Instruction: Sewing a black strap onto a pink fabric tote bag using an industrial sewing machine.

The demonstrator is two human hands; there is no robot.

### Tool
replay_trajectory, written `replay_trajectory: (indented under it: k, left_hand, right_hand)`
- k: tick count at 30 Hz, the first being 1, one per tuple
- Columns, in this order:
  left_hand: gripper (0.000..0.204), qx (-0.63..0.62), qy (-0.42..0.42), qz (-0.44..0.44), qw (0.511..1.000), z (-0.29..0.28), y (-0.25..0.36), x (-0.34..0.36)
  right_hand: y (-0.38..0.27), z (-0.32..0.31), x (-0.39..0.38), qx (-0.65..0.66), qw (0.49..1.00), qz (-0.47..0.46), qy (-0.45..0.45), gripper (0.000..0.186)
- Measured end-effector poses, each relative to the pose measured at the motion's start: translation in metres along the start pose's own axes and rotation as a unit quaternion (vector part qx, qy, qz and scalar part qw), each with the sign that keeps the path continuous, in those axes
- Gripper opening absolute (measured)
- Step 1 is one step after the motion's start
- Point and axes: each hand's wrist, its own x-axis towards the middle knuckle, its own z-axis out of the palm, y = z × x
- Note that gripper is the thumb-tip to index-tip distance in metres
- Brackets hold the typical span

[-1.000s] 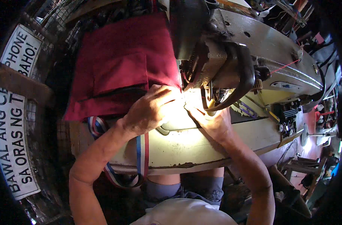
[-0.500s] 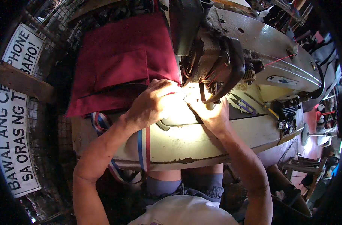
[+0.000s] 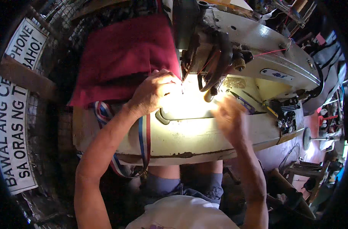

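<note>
Maroon fabric (image 3: 124,53), sewn with a flap or pocket, lies left of the sewing machine (image 3: 254,34). My left hand (image 3: 155,91) has its fingers curled and pinched on the fabric's near right corner, beside the machine's needle area; bright lamp glare washes out the fingertips. My right hand (image 3: 232,116) is over the machine bed, right of the needle area and smeared by motion, so its fingers cannot be read. Just beyond it lie thread snips (image 3: 245,105) with a blue-purple handle. Red thread (image 3: 271,52) runs along the machine's arm.
A red, white and blue striped ribbon (image 3: 144,141) hangs over the front edge of the worn cream table (image 3: 189,143). Right of the snips lie a yellow-handled tool (image 3: 271,110) and a black winder mechanism (image 3: 290,118). A wire-mesh wall with a white sign (image 3: 13,141) stands at left.
My right hand has left the needle area and the fabric corner, moving right and slightly toward me near the snips. My left hand stays at the fabric. The view has shifted slightly.
</note>
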Motion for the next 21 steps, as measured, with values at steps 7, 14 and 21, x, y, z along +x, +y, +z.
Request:
replay_trajectory:
  k: [7, 14, 21]
  left_hand:
    - [0.014, 0.01, 0.011, -0.011, 1.0, 0.001, -0.001, -0.002]
    - [0.017, 0.001, -0.008, -0.048, 0.999, 0.001, 0.0, -0.001]
    - [0.016, -0.013, 0.008, -0.052, 0.999, 0.004, -0.005, -0.001]
  right_hand:
    - [0.064, -0.084, -0.06, -0.29, 0.938, 0.117, 0.146, 0.041]
    - [0.082, -0.076, -0.075, -0.313, 0.924, 0.134, 0.172, 0.059]
    - [0.084, -0.079, -0.076, -0.277, 0.931, 0.163, 0.171, 0.056]
